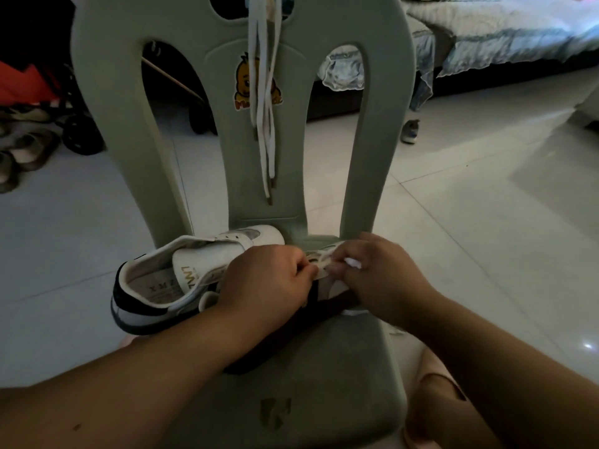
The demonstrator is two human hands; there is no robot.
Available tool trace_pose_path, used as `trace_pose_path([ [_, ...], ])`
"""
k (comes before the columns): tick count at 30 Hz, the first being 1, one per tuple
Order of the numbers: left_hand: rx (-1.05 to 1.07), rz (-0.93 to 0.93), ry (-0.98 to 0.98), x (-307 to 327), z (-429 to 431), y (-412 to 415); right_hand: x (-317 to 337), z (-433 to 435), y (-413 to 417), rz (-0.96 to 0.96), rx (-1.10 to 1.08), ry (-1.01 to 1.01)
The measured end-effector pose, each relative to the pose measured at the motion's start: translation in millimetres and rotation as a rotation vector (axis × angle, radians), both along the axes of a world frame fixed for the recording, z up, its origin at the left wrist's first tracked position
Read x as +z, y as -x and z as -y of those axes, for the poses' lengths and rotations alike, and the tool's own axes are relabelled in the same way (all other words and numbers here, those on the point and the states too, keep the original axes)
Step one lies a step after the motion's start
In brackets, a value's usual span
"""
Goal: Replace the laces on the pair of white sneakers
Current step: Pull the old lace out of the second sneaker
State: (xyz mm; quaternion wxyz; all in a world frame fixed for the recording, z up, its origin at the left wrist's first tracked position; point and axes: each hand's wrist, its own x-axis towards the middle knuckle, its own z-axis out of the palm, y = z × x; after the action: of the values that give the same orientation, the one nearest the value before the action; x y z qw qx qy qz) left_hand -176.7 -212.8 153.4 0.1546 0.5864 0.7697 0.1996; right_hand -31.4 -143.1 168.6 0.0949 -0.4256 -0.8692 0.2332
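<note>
Sneaker (181, 280): white w/ black heel, white lace (325, 264)

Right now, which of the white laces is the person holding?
The lace on the nearer sneaker, pinched between the left hand and right hand. The other laces hang untouched over the chair back.

My left hand (269, 280) and right hand (382, 277) cover most of the near sneaker (334, 288); its eyelets are largely hidden. The lace (324, 257) pinched between both shows only a short stretch. The hanging laces (265, 92) and chair back (382, 124) are cut off at the top edge. Insole print: illegible.
</note>
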Motion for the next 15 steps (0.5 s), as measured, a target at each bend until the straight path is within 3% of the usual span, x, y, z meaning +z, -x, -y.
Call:
trace_pose_path([
  [3,0.027,-0.018,0.015,1,-3,4,15,-2,-4,-0.283,-0.124,0.173],
  [8,0.061,-0.031,0.038,-2,-9,6,58,-9,-14,-1.115,-0.192,0.754],
  [10,0.057,-0.047,0.035,-2,-10,6,72,-13,-20,-1.315,-0.173,0.835],
  [12,0.056,-0.045,0.02,-3,-10,6,75,-18,-25,-1.22,-0.236,0.729],
  [15,0.05,-0.016,0.013,-3,-9,4,51,-18,-18,-0.556,-0.313,0.364],
])
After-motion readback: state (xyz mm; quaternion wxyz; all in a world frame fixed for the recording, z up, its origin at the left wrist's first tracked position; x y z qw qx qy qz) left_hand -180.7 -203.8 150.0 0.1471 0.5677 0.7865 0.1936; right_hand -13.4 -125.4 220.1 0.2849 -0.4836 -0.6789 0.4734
